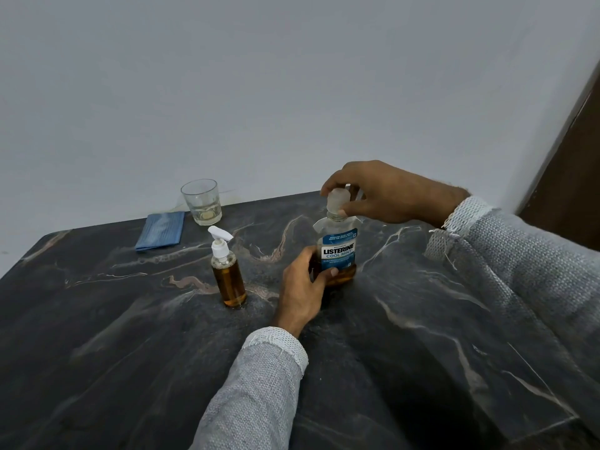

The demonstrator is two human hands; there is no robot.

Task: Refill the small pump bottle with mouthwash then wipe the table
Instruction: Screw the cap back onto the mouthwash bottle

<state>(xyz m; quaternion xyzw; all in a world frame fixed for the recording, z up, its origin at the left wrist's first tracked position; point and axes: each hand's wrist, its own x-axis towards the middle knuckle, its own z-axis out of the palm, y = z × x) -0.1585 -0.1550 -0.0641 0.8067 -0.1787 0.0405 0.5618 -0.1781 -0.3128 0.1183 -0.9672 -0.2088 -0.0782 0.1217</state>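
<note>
A mouthwash bottle [337, 245] with a blue label stands upright on the dark marble table [130, 336], a shallow layer of amber liquid at its bottom. My left hand [303, 287] grips its lower body. My right hand [373, 193] pinches its clear cap [337, 199] from above. To the left stands the small pump bottle [227, 274], white pump head on, filled nearly to the shoulder with amber liquid. A folded blue cloth [160, 230] lies flat near the table's back edge.
A clear glass tumbler [203, 203] with a little pale liquid stands at the back edge beside the cloth, close to the white wall. A dark wooden door frame [571, 164] rises at the right. The table's left edge curves away at the far left.
</note>
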